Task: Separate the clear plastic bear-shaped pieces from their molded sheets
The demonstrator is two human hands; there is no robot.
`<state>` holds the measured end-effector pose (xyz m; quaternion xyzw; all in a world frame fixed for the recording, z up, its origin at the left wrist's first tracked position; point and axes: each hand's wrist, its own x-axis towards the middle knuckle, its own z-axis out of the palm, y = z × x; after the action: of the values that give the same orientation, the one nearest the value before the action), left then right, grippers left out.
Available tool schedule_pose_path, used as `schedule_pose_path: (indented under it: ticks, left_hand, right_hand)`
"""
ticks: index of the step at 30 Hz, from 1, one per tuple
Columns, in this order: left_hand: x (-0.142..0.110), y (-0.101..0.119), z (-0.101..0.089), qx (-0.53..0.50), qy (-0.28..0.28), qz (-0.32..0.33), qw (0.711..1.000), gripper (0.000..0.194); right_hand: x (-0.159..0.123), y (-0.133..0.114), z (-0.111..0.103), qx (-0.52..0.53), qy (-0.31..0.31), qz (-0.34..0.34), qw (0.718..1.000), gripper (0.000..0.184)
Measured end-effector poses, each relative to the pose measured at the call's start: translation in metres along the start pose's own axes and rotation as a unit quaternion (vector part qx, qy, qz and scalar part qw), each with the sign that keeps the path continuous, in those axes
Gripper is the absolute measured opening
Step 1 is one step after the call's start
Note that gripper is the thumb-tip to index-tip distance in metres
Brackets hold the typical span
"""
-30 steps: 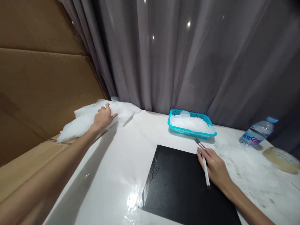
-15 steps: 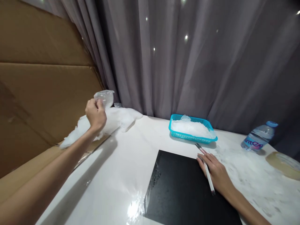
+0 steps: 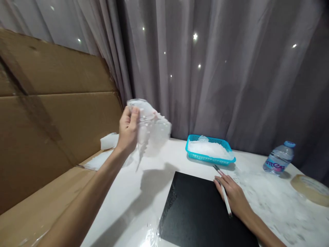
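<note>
Grey curtain (image 3: 213, 44) with small star-shaped lights backs your white table (image 3: 123, 206), brown cardboard (image 3: 59, 127) standing along its left side. Your left hand (image 3: 128, 128) is closed, thumb against fingers, pinching a translucent plastic sheet (image 3: 154, 128) by its upper left edge; it's up in the air, blurred, white specks on it. Key relation: sheet hangs off the right side of that hand, long way running down to the right, free end toward the turquoise basket (image 3: 210, 160) and well apart from it. Basket sits lower, on the tabletop by the curtain, holding white material (image 3: 208, 148); its long side runs roughly left to right. Right hand is nearer to it, just short of its near side. That right hand (image 3: 232, 195) rests by the right edge of the black board (image 3: 192, 209), fingers curled on a white rod (image 3: 226, 200) angled back toward you; a slim dark-tipped tool (image 3: 217, 168) pokes out past the fingertips toward the basket. Can't tell if rod and tool are one piece. Board lies flat, below and right of the sheet, not touching it.
</note>
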<state>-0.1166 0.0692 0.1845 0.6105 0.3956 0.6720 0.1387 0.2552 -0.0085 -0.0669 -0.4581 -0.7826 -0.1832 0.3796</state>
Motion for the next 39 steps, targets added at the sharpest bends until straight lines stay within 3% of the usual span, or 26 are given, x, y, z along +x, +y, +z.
schedule_pose_path:
  ticks: [2,6,9,11,15,18,21,24,26,28,30,33,36,39]
  left_hand:
    - [-0.015,0.013,0.018,-0.039,-0.027,-0.01,0.999,0.044]
    - [-0.052,0.025,0.047,-0.196,-0.099,-0.18,0.959,0.044]
    - [-0.078,0.027,0.058,-0.197,-0.116,-0.279,0.933,0.041]
    - [-0.092,0.027,0.062,-0.196,-0.141,-0.291,0.926,0.039]
    - [-0.114,0.026,0.066,-0.163,-0.219,-0.219,0.937,0.039]
    - [-0.135,0.016,0.065,-0.074,-0.332,-0.139,0.93,0.035]
    - [-0.16,0.004,0.061,0.025,-0.452,-0.052,0.89,0.029]
    - [-0.181,-0.001,0.059,0.072,-0.517,0.04,0.852,0.028]
    - [-0.185,-0.001,0.059,0.054,-0.559,0.044,0.826,0.027]
    - [-0.18,-0.005,0.057,0.018,-0.593,0.014,0.805,0.025]
    - [-0.165,-0.017,0.048,0.001,-0.595,-0.016,0.803,0.031]
    - [-0.131,-0.055,0.017,0.142,-0.482,-0.039,0.864,0.04]
    - [-0.1,-0.102,-0.027,0.226,-0.404,-0.054,0.885,0.055]
    - [-0.087,-0.135,-0.059,0.265,-0.395,-0.073,0.877,0.058]
  right_hand:
    - [0.002,-0.002,-0.002,0.015,0.006,0.005,1.0,0.025]
    - [0.008,-0.009,-0.009,0.081,0.0,0.021,0.996,0.025]
    - [0.012,-0.02,-0.013,0.167,-0.028,0.047,0.985,0.027]
    - [0.015,-0.029,-0.017,0.22,-0.054,0.052,0.972,0.027]
    - [0.017,-0.047,-0.021,0.276,-0.1,0.06,0.954,0.042]
    - [0.018,-0.056,-0.022,0.252,-0.063,0.096,0.961,0.06]
    - [0.018,-0.058,-0.022,0.204,0.0,0.121,0.972,0.07]
    - [0.015,-0.055,-0.027,0.195,-0.011,0.124,0.973,0.077]
    - [0.012,-0.051,-0.031,0.201,-0.037,0.095,0.974,0.074]
    - [0.01,-0.048,-0.034,0.198,-0.052,0.023,0.979,0.064]
    - [0.009,-0.045,-0.035,0.177,-0.052,-0.062,0.981,0.051]
    - [0.01,-0.044,-0.036,0.148,-0.04,-0.136,0.979,0.033]
    - [0.012,-0.045,-0.038,0.146,-0.052,-0.137,0.978,0.025]
    - [0.012,-0.046,-0.04,0.147,-0.077,-0.121,0.979,0.024]
